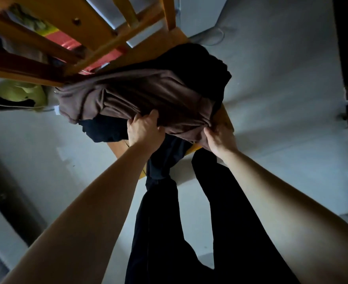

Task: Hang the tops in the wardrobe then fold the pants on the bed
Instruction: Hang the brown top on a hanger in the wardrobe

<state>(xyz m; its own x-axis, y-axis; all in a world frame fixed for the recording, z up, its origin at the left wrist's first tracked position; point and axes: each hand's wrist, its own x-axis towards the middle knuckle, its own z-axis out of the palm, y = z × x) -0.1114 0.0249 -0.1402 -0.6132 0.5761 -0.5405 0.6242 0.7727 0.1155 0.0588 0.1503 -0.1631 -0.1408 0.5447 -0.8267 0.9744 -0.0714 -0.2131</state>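
Both our left hand (144, 130) and right hand (220, 138) clutch the crumpled brown cloth top (138, 95), beginning the hanging step; next we lift it clear.

The chair (99, 35) is plain orange-yellow wood with no pattern. On its seat the brown garment (140, 93) is a dusty brown with a mauve cast, and unpatterned. The black clothes (210, 64) beneath it are solid black. Below the chair, the person's trousers (220, 212) are black too. The floor (271, 58) around the chair is pale grey. Behind the chair's rails a red-pink object (66, 41) carries a yellow band, and left of the chair lies a lime-green cloth (21, 93).
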